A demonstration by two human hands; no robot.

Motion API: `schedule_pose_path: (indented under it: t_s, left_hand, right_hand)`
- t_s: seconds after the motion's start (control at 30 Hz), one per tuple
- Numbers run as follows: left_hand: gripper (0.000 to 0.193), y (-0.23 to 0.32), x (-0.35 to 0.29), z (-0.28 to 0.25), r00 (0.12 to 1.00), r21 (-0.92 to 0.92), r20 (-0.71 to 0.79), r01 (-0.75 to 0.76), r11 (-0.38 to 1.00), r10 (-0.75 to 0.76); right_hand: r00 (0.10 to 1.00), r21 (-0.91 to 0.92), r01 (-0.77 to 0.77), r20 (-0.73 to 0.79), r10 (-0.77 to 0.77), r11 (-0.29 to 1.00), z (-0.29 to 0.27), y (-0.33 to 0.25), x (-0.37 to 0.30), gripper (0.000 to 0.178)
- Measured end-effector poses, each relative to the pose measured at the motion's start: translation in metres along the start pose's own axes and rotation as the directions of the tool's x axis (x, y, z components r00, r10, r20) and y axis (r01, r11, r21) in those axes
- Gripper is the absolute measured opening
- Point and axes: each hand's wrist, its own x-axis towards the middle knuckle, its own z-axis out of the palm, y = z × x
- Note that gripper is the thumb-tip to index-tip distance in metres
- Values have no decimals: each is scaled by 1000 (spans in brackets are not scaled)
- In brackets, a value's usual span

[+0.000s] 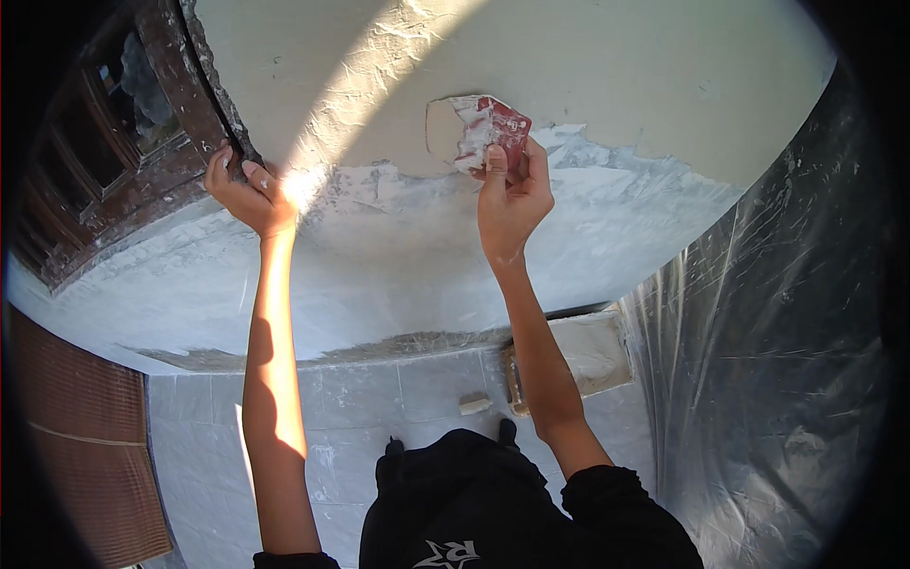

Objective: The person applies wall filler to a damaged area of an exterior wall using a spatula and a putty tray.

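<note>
My right hand grips a red putty spreader with thumb and fingers, holding it up at the wall. White filler is smeared over the spreader's left part. Beside it shows a pale patch with a thin outline. Smooth cream coating covers the upper wall; below a ragged edge the surface is whitish and patchy. My left hand is open, its fingers apart, at the edge of the dark wooden window frame. It appears to hold nothing.
Clear plastic sheeting hangs on the right. A shallow, plaster-covered tray lies on the tiled floor, near a small pale block. A brown ribbed panel stands at lower left. Sunlight crosses the wall.
</note>
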Motion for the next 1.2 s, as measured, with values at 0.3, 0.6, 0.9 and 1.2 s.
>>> schedule_pose_path:
  t_s: [0.3, 0.6, 0.9, 1.2]
  left_hand:
    - [38, 0, 8, -8, 999, 87, 24, -36, 996, 34]
    - [37, -2, 6, -9, 999, 54, 14, -48, 997, 47]
    - [37, 2, 0, -1, 998, -21, 22, 58, 998, -57]
    - [36, -1, 3, -5, 1000, 22, 16, -9, 1000, 9]
  right_hand:
    - [1000, 78, 5, 6, -6, 997, 3, -20, -17, 25]
    - [989, -29, -65, -136, 61, 997, -5, -8, -13, 23]
    - [1000, -42, 30, -2, -30, 999, 16, 7, -10, 25]
    - [997, 29, 9, 76, -11, 1000, -10, 4, -26, 24]
